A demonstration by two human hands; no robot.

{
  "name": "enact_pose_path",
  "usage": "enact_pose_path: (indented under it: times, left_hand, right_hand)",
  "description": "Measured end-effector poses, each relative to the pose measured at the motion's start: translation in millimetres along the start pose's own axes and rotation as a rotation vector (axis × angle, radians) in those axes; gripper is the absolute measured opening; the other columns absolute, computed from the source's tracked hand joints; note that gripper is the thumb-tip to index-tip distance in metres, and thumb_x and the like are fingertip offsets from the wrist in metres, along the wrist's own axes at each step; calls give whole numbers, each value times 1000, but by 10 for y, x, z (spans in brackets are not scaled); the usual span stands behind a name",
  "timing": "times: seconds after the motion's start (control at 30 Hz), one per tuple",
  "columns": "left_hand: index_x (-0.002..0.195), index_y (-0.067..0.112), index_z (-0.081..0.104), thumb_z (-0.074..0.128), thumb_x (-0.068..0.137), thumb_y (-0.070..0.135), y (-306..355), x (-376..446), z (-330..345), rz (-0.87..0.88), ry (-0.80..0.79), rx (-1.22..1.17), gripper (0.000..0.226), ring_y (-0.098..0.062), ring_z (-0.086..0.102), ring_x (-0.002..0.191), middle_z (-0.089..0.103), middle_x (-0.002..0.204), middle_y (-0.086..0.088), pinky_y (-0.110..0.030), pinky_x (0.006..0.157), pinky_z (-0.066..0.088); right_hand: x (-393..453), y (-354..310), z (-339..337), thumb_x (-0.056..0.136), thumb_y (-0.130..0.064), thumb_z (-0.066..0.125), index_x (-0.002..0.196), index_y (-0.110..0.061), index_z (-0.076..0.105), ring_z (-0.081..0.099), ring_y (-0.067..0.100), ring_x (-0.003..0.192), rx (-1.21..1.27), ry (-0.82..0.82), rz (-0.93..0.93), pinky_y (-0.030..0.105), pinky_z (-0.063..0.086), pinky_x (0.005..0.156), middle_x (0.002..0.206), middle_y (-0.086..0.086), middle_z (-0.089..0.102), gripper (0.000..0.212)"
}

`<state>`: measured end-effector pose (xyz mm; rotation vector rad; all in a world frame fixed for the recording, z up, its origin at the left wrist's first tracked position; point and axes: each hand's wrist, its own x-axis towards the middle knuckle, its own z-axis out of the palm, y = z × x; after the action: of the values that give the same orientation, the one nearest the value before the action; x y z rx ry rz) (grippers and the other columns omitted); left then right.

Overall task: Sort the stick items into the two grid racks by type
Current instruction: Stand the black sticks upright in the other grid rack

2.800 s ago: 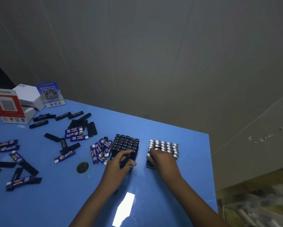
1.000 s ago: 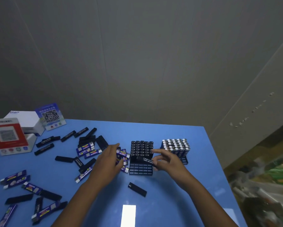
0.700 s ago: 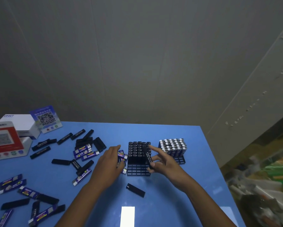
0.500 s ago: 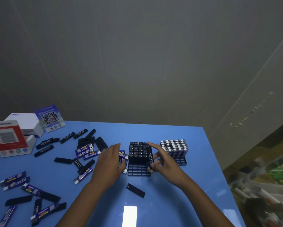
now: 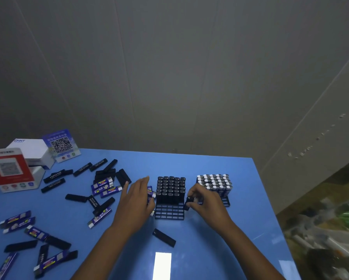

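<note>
Fingers (image 5: 191, 194) pinch black stick (image 5: 187, 203) beside rack (image 5: 169, 212).

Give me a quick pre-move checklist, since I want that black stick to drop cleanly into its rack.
1. Right hand pinches the black stick: ok.
2. Stick upright: ok, roughly.
3. Stick over an empty cell: not ok, it sits beside the right edge of the black-stick rack.
4. Front rows of that rack free: ok.
5. Type matches the rack's contents: ok.
6. Left hand clear of the rack: cannot tell.
</note>
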<state>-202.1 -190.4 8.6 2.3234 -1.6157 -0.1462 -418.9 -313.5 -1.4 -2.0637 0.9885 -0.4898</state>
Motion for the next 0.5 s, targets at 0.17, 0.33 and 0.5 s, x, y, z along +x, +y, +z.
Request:
enact_pose_path:
  times: [0.17,0.33,0.5]
  left_hand:
    - [149,14,30,52,95,31,-7,10,37,-7,11,-33,61,-13,39,136,45,145,3,-39,123,6]
    - [149,15,31,52,95,31,-34,-1,82,-17,11,-19,60,-13,42,134,49,140,3,-38,123,7]
    - [147,13,36,58,92,25,-82,-32,140,-15,15,19,61,-18,45,131,51,139,-1,-38,120,22]
  right_hand:
    - [92,74,17,80,-16,81,86,-29,63,53,7,71,-48,13,-20,16,41,63,78,-8,57,23]
    - [158,122,8,89,-17,69,87,-34,53,54,4,69,-200,-103,-33,23,44,63,75,-9,59,23]
    - [218,146,46,91,-19,64,90,-30,57,54,8,80,-350,-137,-90,24,42,67,92,-7,55,13]
